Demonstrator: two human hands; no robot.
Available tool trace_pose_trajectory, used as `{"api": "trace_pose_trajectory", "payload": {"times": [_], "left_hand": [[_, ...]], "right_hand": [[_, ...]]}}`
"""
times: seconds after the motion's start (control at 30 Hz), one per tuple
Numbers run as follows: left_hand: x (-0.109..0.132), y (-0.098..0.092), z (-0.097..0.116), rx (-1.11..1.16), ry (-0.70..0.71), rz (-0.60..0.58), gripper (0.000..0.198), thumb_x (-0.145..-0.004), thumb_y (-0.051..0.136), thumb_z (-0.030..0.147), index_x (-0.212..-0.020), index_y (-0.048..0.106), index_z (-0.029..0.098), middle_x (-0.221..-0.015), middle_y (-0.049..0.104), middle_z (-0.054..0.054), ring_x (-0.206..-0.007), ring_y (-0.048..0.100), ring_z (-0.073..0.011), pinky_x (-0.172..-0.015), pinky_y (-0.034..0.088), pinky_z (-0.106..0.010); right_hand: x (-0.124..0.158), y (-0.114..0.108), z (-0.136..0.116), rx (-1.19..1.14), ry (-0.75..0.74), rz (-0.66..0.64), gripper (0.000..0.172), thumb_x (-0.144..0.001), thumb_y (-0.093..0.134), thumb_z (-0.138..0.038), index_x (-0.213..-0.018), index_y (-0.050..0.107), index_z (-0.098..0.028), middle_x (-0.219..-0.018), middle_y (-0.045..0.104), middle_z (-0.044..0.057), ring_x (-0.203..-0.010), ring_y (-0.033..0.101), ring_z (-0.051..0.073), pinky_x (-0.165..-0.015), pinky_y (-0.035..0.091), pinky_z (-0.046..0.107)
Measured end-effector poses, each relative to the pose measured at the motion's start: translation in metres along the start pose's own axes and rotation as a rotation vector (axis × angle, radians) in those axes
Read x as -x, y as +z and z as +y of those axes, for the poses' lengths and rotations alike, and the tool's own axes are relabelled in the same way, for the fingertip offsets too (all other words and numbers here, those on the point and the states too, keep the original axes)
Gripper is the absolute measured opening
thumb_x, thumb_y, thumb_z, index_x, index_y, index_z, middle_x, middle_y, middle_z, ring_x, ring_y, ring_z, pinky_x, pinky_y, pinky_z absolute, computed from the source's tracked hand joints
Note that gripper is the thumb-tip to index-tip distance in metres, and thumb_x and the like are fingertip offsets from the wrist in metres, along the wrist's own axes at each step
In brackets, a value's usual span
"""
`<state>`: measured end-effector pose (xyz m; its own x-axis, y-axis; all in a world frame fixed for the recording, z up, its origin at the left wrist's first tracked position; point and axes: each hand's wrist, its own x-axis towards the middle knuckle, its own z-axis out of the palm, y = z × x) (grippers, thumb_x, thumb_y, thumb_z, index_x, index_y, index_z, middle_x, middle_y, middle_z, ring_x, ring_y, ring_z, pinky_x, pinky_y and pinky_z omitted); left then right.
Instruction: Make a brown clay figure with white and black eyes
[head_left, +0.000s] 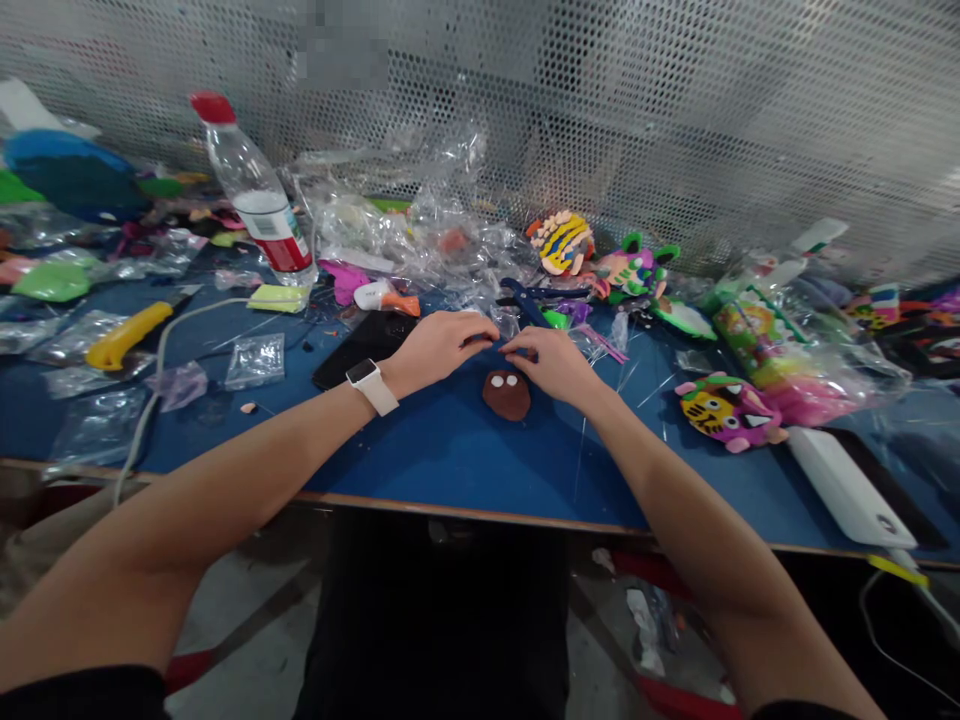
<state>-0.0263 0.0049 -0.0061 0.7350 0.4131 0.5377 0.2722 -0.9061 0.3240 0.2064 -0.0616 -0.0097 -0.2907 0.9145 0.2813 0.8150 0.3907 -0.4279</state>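
Observation:
A flat brown clay piece with two white round dots near its top lies on the blue table. Just behind and to its left is my left hand, a watch on its wrist, with thumb and fingertips pinched together. My right hand is closed in a similar pinch beside the clay piece, its fingertips close to those of the left. Whatever sits between the fingers of either hand is too small to make out. Under the left wrist and hand lies a black phone. Dark-handled pliers rest behind the hands.
A bottle with a red cap stands at the back left, near a yellow utility knife. Crumpled plastic bags line the mesh wall. On the right are a colourful clay face and a white power bank with a cable.

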Motion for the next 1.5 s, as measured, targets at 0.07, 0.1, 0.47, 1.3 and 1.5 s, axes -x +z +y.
{"api": "trace_pose_trajectory", "payload": {"times": [0.07,0.1,0.47,1.3,1.5], "left_hand": [[0.0,0.0,0.0,0.007,0.004,0.004,0.02,-0.106,0.057,0.026,-0.11,0.075,0.02,-0.106,0.079,-0.007,-0.097,0.074,-0.0197,-0.086,0.056,-0.032],[0.0,0.0,0.0,0.01,0.005,0.003,0.02,-0.106,0.056,0.025,-0.11,0.076,0.02,-0.106,0.079,-0.007,-0.097,0.074,-0.0198,-0.087,0.056,-0.033],[-0.001,0.002,0.001,-0.009,-0.045,0.007,0.016,-0.1,0.066,0.019,-0.111,0.078,0.019,-0.108,0.081,-0.007,-0.097,0.076,-0.0211,-0.089,0.058,-0.034],[0.003,-0.001,0.009,-0.009,0.071,0.138,0.024,-0.107,0.058,0.032,-0.106,0.078,0.021,-0.104,0.081,-0.006,-0.097,0.076,-0.0174,-0.086,0.058,-0.029],[0.005,-0.001,0.009,-0.043,0.116,0.113,0.024,-0.108,0.056,0.031,-0.107,0.078,0.02,-0.104,0.08,-0.005,-0.094,0.076,-0.0166,-0.082,0.058,-0.027]], "right_hand": [[0.0,0.0,0.001,-0.002,0.014,0.024,0.021,-0.094,0.069,-0.015,-0.103,0.083,-0.026,-0.101,0.08,0.005,-0.085,0.071,0.024,-0.081,0.056,0.041],[0.0,0.0,0.001,-0.005,0.02,0.04,0.021,-0.094,0.069,-0.015,-0.104,0.083,-0.026,-0.102,0.081,0.005,-0.086,0.072,0.024,-0.083,0.057,0.042],[0.001,-0.002,-0.007,-0.144,0.087,0.207,0.014,-0.094,0.071,-0.023,-0.104,0.081,-0.028,-0.102,0.083,0.005,-0.087,0.076,0.028,-0.082,0.06,0.046],[0.001,0.006,-0.022,-0.84,0.183,0.133,0.03,-0.081,0.084,-0.049,-0.085,0.076,-0.021,-0.075,0.074,0.002,-0.058,0.065,0.014,-0.049,0.051,0.028],[0.001,0.006,-0.024,-0.806,0.179,0.111,0.036,-0.077,0.086,-0.055,-0.084,0.079,-0.02,-0.066,0.073,0.001,-0.052,0.059,0.012,-0.048,0.048,0.027]]}}
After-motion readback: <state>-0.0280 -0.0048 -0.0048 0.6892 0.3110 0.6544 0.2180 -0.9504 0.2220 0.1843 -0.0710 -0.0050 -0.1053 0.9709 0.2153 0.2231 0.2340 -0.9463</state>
